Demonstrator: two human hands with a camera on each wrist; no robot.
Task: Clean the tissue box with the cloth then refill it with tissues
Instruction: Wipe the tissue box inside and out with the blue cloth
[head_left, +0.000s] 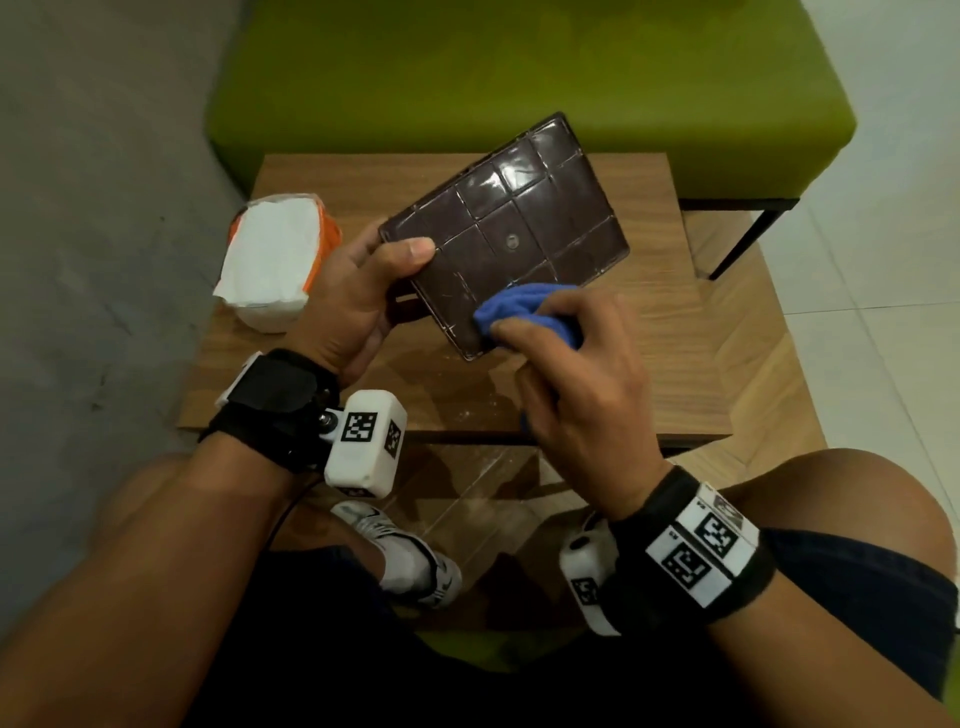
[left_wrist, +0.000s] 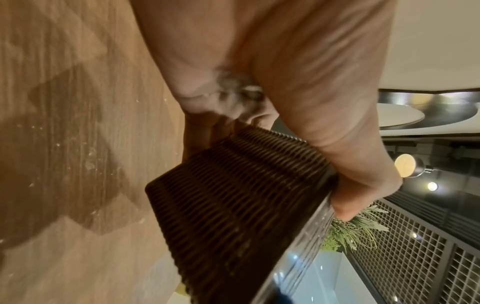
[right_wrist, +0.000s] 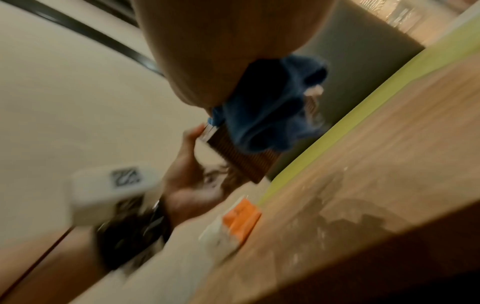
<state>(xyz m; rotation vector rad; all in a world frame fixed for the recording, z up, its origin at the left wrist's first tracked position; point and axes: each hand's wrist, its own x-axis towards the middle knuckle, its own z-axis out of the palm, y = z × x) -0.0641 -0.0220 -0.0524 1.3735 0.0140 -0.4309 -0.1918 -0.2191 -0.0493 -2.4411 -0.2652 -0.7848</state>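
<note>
A blue cloth (head_left: 524, 312) is bunched in the curled fingers of the right hand (head_left: 571, 395) and pressed against the near corner of the dark brown tissue box (head_left: 506, 234). The box is held tilted above the wooden table (head_left: 649, 353), gripped at its left end by the left hand (head_left: 358, 306), thumb on the glossy squared face, fingers wrapped under the woven side. Farther left, an opened pack of white tissues (head_left: 275, 260) in orange wrapping is set on the table. Beyond, a green bench (head_left: 519, 78) is seen.
</note>
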